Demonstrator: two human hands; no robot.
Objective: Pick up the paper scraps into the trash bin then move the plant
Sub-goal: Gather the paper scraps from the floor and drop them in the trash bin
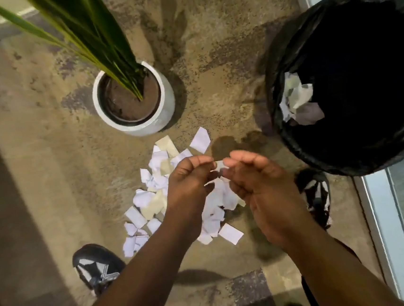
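Pinching one small scrap [219,166] between left hand [190,178] and right hand [256,184], with the trash bin [286,70] lying up-right, nearer the right.

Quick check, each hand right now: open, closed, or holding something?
Left hand: pinching one end of a small paper scrap.
Right hand: pinching the same scrap's other end.

Both forearms reach forward; the left hand [190,178] and right hand [256,184] meet, curled fingers [239,156] pinching together.
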